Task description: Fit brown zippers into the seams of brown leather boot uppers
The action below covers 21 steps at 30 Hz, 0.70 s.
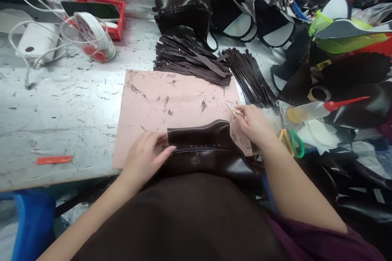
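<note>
Red basket [116, 32] (phone [92, 10] atop), orange strip [54, 160]

Single head-worn view. Looks forward and steeply down from above the wearer's dark garment [180, 216], visible along the lower edge. Sits near the left hand [147, 151] and right hand [252, 126]. Centres on the pink mat [180, 100]; takes in the bench [76, 104] around it, farther off toward the top. Seems to soften at the upper right, with outlines hard to tell apart.
</note>
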Available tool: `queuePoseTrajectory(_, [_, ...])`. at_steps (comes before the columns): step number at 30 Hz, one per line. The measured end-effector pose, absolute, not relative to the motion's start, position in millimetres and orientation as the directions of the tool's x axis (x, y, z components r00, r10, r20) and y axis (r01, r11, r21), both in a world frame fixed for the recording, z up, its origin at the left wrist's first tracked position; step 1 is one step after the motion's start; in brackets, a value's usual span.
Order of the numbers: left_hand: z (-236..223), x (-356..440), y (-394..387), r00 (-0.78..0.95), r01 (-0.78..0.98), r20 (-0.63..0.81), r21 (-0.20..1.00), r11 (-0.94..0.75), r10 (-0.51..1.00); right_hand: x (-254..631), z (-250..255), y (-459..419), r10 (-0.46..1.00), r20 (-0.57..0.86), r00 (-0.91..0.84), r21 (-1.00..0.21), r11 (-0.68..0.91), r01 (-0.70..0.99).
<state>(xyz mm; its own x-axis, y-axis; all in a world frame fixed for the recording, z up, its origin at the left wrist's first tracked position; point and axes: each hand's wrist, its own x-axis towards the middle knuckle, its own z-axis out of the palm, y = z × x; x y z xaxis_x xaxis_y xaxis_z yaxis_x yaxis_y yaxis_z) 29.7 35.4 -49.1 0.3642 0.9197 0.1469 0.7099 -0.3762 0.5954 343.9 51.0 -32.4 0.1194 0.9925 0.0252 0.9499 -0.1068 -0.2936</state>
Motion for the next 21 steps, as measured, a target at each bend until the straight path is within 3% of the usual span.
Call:
queuePoseTrajectory(2, [-42.1,34.8,37.4,0.401,0.734,0.037,0.585,-0.345,0.915,337.1,-33.0,43.0,0.997,0.042,0.066,-0.388,-0.045,0.92])
queuePoseTrajectory(6, [-30.7,44.3,37.7,0.36,0.738,-0.1,0.639,-0.217,0.928,321.5,-29.3,20.2,0.982,-0.185,-0.039,-0.61,-0.083,0.788])
queuePoseTrajectory(11, [-21.4,43.0,32.7,0.386,0.642,-0.257,0.764,-0.058,0.886,312.1,-13.6,3.2,0.952,-0.26,-0.161,-0.871,-0.159,0.464])
queuePoseTrajectory(16, [-14.8,34.6,27.1,0.55,0.249,-0.274,0.956,0.158,0.789,310.5,2.1,-4.0,0.927,-0.309,-0.215,-0.903,-0.215,0.372])
queuePoseTrajectory(21, [-17.4,34.4,21.5,0.551,-0.052,-0.344,0.895,0.442,0.76,308.8,-4.2,-3.6,0.957,-0.253,-0.139,-0.904,-0.183,0.387])
